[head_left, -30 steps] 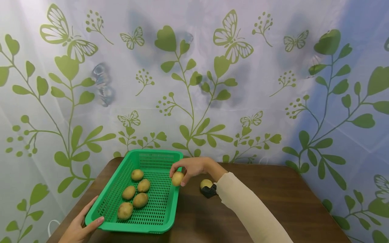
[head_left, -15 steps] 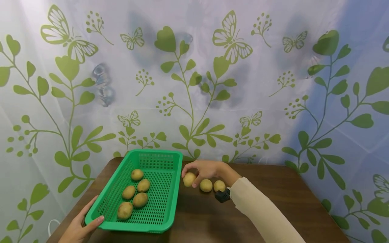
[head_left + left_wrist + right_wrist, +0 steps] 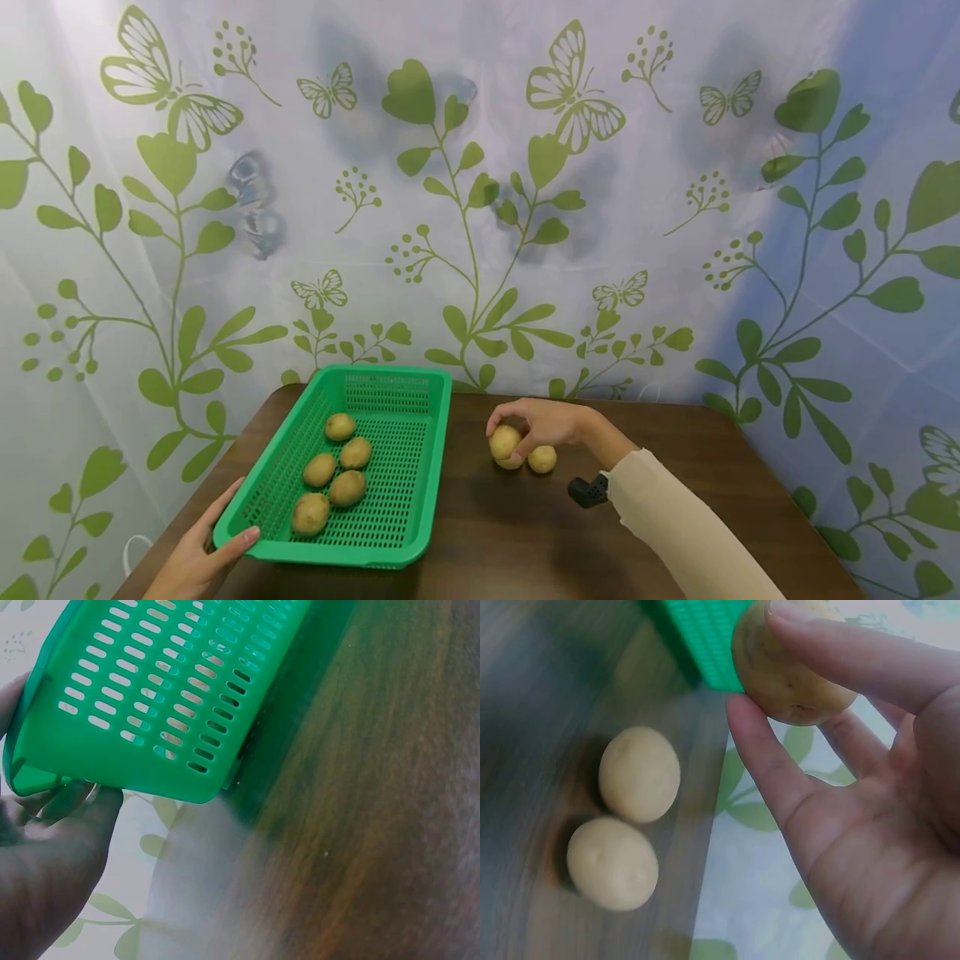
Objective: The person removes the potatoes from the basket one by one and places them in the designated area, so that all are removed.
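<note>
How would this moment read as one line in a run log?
left hand: grips basket | right hand: holds potato above table | in basket: five potatoes | on table: two potatoes

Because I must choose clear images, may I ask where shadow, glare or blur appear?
Head view: mostly sharp, soft shadow on the table below the right hand; left wrist: pale glare on the table near the green basket, left hand dim; right wrist: blurred table, dark shadows beside two potatoes.
</note>
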A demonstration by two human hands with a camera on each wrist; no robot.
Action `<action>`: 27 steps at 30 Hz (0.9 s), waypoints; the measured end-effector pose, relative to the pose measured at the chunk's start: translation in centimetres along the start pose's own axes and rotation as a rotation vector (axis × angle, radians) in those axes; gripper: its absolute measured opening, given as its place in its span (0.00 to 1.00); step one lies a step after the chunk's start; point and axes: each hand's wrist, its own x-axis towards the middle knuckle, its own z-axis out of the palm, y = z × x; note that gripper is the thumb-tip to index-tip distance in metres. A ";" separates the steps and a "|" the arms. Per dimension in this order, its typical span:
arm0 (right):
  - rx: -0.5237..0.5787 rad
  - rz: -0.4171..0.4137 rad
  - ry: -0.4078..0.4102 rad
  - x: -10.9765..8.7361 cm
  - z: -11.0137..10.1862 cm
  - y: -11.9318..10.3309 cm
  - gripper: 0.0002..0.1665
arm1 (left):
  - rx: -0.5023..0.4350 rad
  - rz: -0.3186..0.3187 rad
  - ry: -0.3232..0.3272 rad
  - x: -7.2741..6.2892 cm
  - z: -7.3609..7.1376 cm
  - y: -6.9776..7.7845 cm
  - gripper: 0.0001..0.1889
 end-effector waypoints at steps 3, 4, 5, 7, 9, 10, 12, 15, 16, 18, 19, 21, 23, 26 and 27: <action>0.011 0.000 0.011 -0.7 -0.1 0.7 0.24 | 0.050 -0.021 0.016 0.0 0.0 0.2 0.43; 0.013 0.000 0.015 -0.8 -0.2 1.0 0.24 | 0.071 -0.030 0.022 0.0 0.0 0.2 0.43; 0.012 0.000 0.018 -1.0 -0.2 1.3 0.24 | 0.085 -0.036 0.029 -0.1 0.1 0.3 0.43; 0.014 0.004 0.031 -1.4 -0.3 1.7 0.24 | 0.114 -0.051 0.038 -0.1 0.1 0.4 0.44; 0.018 0.011 0.048 -1.8 -0.4 2.1 0.24 | 0.152 -0.058 0.034 -0.1 0.1 0.6 0.44; 0.024 0.015 0.056 -2.0 -0.4 2.4 0.25 | 0.161 -0.060 0.034 -0.1 0.1 0.6 0.44; 0.042 0.022 0.073 -2.5 -0.4 2.8 0.25 | 0.177 -0.046 0.025 0.0 0.1 0.8 0.44; 0.080 0.022 0.091 -3.1 -0.3 3.5 0.25 | 0.170 -0.030 0.017 0.0 0.2 0.8 0.44; 0.089 0.020 0.097 -3.4 -0.3 3.7 0.25 | 0.149 -0.026 0.014 0.0 0.3 0.8 0.44; 0.093 0.016 0.115 -3.8 -0.2 4.3 0.25 | 0.127 -0.024 0.016 0.0 0.4 0.7 0.44; 0.093 0.018 0.127 -4.1 -0.2 4.6 0.25 | 0.116 -0.023 0.015 0.0 0.4 0.6 0.44; 0.086 0.025 0.152 -4.7 -0.2 5.3 0.25 | 0.096 -0.016 0.013 0.0 0.4 0.6 0.44; 0.085 0.034 0.175 -5.2 -0.2 6.0 0.26 | 0.082 -0.006 0.009 0.0 0.4 0.5 0.44; 0.079 0.028 0.197 -5.9 -0.4 7.2 0.27 | 0.075 0.007 0.005 -0.1 0.3 0.5 0.44; 0.074 0.023 0.202 -6.1 -0.4 7.5 0.27 | 0.077 0.010 0.007 -0.1 0.2 0.5 0.44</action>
